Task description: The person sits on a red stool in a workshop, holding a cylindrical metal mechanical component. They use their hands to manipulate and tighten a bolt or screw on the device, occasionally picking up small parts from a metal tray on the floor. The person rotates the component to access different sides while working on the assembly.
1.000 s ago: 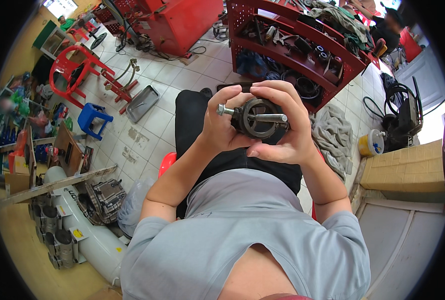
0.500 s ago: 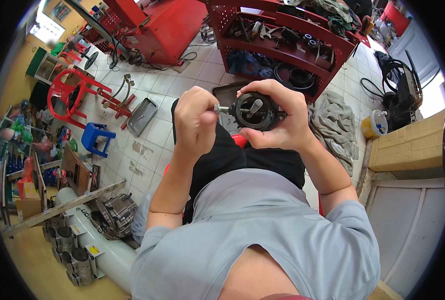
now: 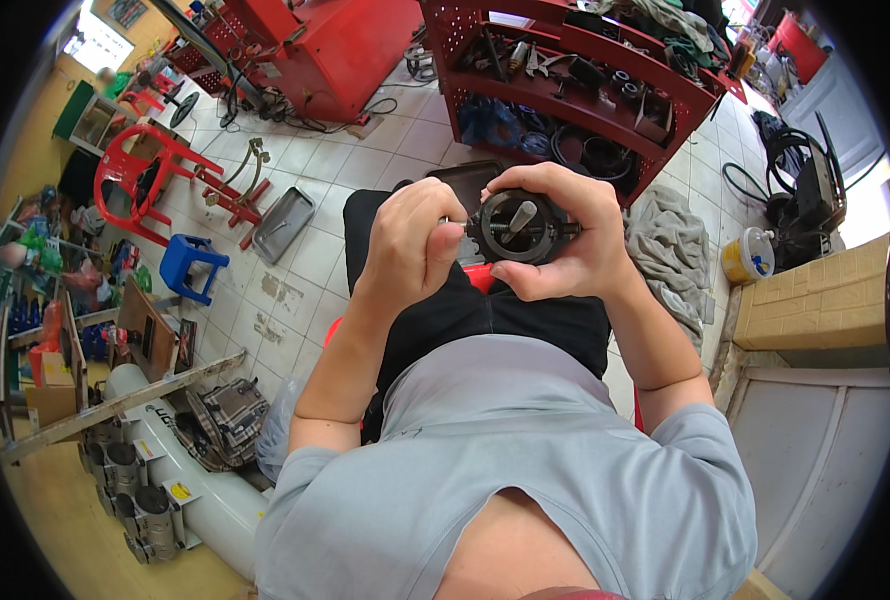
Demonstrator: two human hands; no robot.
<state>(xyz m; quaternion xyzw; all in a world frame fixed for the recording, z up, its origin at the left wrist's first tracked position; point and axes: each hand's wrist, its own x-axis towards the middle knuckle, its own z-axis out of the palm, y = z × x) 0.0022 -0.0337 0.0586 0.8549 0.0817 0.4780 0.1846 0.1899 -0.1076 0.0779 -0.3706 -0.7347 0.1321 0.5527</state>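
Note:
Above my lap, my right hand (image 3: 577, 228) wraps its thumb and fingers around a dark metal ring-shaped part (image 3: 486, 236). A light metal shaft (image 3: 523, 215) stands up at a tilt inside the ring, and a threaded screw runs across it. My left hand (image 3: 415, 238) is closed at the ring's left side, with thumb and bent fingers on the outer end of a bolt. The bolt's head is mostly hidden by those fingers.
A red tool cart (image 3: 575, 95) with loose tools stands ahead. Left are a grey tray (image 3: 285, 225), a blue stool (image 3: 193, 268) and a red chair (image 3: 130, 180). Right lie a grey cloth (image 3: 670, 250) and a bucket (image 3: 747, 256). A white tank (image 3: 205, 490) lies lower left.
My left hand has moved right, closer to the ring, and now covers the bolt head that showed before. My right hand keeps its hold on the ring.

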